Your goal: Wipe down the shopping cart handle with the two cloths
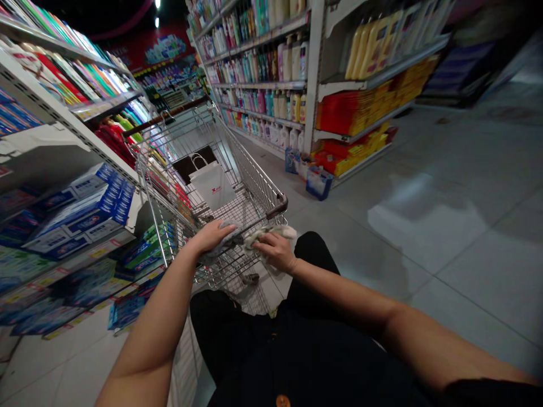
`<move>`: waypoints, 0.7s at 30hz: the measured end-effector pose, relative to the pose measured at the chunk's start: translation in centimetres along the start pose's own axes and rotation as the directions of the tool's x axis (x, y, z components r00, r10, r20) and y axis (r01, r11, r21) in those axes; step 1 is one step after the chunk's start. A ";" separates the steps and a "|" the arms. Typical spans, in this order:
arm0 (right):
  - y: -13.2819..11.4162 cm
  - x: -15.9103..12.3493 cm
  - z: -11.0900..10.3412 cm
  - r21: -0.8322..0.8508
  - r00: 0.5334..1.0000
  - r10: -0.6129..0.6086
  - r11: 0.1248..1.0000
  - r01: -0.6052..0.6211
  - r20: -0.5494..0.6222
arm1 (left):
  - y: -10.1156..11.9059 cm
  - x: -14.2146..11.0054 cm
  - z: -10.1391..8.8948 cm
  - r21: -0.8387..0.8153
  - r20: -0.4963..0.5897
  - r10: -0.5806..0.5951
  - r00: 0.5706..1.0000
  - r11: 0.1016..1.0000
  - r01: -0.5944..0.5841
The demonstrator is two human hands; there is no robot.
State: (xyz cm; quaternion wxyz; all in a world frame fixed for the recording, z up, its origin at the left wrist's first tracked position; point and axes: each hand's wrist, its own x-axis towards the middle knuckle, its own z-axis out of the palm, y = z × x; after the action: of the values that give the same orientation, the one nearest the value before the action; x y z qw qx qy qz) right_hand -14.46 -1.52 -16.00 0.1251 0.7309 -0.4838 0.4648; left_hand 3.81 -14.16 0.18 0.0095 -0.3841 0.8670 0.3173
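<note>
In front of my knees stands a metal shopping cart (254, 169), with its handle bar crossing under both hands. My left hand (211, 234) is closed over a grey cloth (220, 249) on the left part of the bar. On the right part, my right hand (276, 251) grips a pale, blotchy cloth (285, 230) bunched around the bar. Fingertips of both hands are partly hidden in the fabric. Inside the cart, a white paper bag (212, 186) with string handles and small red print leans against a dark brown panel (184, 164).
Shelves on the left hold blue and white boxes (95, 206). Across the aisle, a shelf unit (316, 68) carries bottles (373, 42) and red and yellow packs (352, 113). Blue bags (319, 182) stand on the floor by its corner. Grey floor tiles (445, 226) stretch to the right.
</note>
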 end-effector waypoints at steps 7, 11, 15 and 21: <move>0.4 3.4 -0.5 -0.017 0.989 0.014 1.000 -0.017 -0.144 | 1.5 -2.2 1.6 0.237 -0.290 0.010 0.957 0.970 0.061; 1.9 -0.9 2.5 -0.074 0.999 -0.017 0.997 0.019 0.033 | 1.4 -2.4 1.8 0.276 -0.282 0.031 0.959 0.960 0.050; 3.1 -3.6 3.9 -0.095 0.965 0.052 0.995 -0.028 0.256 | 1.1 -2.3 1.8 0.215 -0.276 0.062 0.959 0.977 -0.001; 4.3 -5.0 3.4 -0.083 0.852 0.201 0.979 -0.184 0.484 | 1.2 -1.9 1.6 0.116 -0.243 0.064 0.968 0.993 -0.037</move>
State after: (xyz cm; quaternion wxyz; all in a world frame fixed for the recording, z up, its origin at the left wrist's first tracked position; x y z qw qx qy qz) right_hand -16.61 -2.88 -23.01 -0.0362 0.7704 -0.5781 0.2663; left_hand 3.99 -11.40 0.09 -0.0849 -0.3971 0.8873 0.2187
